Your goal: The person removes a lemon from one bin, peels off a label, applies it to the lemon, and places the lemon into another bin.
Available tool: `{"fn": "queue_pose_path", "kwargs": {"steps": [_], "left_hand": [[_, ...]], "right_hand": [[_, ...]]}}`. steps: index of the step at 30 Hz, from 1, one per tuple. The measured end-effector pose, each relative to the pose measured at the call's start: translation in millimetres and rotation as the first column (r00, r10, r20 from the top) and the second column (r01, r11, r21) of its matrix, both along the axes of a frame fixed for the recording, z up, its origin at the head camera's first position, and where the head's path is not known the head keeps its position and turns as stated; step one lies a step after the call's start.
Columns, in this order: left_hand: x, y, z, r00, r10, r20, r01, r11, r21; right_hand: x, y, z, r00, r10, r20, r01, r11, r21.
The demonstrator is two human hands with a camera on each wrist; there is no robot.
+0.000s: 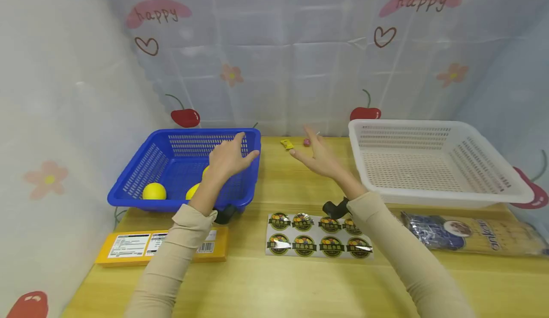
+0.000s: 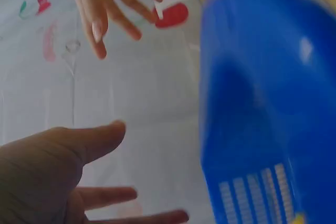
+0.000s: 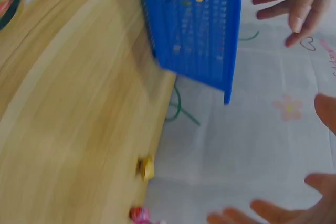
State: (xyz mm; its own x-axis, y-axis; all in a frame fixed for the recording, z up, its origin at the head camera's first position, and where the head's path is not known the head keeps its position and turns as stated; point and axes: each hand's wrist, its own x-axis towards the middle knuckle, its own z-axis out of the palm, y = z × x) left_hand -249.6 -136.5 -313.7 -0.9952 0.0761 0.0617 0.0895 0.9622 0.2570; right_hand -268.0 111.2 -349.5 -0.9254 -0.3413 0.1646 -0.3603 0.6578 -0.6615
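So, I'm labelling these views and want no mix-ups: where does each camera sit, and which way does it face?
Head: on the head, facing forward and down at the table; left hand, right hand and sleeves show.
Left wrist: on that wrist, facing the printed cloth and blue basket; left hand close, right hand beyond.
Right wrist: on that wrist, facing the table, printed cloth and blue basket; right hand close, left hand beyond.
Shared: both wrist views catch the blue basket.

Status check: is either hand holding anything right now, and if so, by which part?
Nothing is held: the left hand and the right hand are both empty, gripping no part of anything.
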Motion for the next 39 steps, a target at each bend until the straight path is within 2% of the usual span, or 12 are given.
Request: {"fn": "queue_pose_path", "kwargs": {"steps": [3,6,9,11,14,19,21,23,28,33,37,39], "left_hand": [[-9.5,-26,4.6,0.996,-0.022,0.088,0.022,1.000,-0.001],[-22.2,-53,5.3,0.982,-0.071,0.173,0.065,0.997,0.037],[-36.9,-75,1.3,0.953,-0.153,0.262,0.127,0.985,0.113],[-47.4,-87,-4.5,0.925,-0.182,0.334,0.129,0.976,0.177],[-60.1,-97,-13.3,0.878,-0.182,0.442,0.071,0.964,0.256],[-72.5,-107,-26.2,0.827,-0.140,0.545,-0.039,0.952,0.303],[-74.3,-110,-29.8,0.804,-0.117,0.584,-0.081,0.950,0.302],[-74.2,-113,-31.9,0.769,-0.105,0.631,-0.117,0.947,0.300],[-70.4,-119,-34.8,0.694,-0.080,0.715,-0.215,0.926,0.311],[-69.3,-120,-40.7,0.655,-0.088,0.750,-0.267,0.902,0.340],[-71.8,-120,-47.2,0.637,-0.096,0.765,-0.289,0.891,0.352],[-74.4,-120,-50.5,0.634,-0.101,0.767,-0.294,0.886,0.359]], "right_hand": [[-7.6,-14,-4.5,0.986,0.125,0.113,-0.111,0.986,-0.125],[-13.6,-32,-11.5,0.957,0.211,0.197,-0.165,0.960,-0.225],[-16.5,-50,-18.5,0.930,0.266,0.252,-0.190,0.938,-0.289],[-17.5,-61,-22.5,0.919,0.296,0.260,-0.211,0.927,-0.309],[-18.1,-73,-28.5,0.901,0.342,0.268,-0.244,0.909,-0.338],[-17.8,-84,-36.8,0.852,0.399,0.338,-0.248,0.877,-0.411],[-17.3,-86,-39.3,0.834,0.410,0.370,-0.235,0.870,-0.434],[-17.4,-89,-42.0,0.819,0.423,0.387,-0.235,0.863,-0.447],[-16.8,-95,-45.0,0.804,0.454,0.385,-0.264,0.852,-0.453],[-15.1,-99,-43.5,0.803,0.457,0.383,-0.265,0.849,-0.458],[-14.4,-101,-43.9,0.800,0.460,0.387,-0.260,0.845,-0.467],[-14.1,-102,-44.5,0.798,0.463,0.385,-0.261,0.842,-0.472]]}}
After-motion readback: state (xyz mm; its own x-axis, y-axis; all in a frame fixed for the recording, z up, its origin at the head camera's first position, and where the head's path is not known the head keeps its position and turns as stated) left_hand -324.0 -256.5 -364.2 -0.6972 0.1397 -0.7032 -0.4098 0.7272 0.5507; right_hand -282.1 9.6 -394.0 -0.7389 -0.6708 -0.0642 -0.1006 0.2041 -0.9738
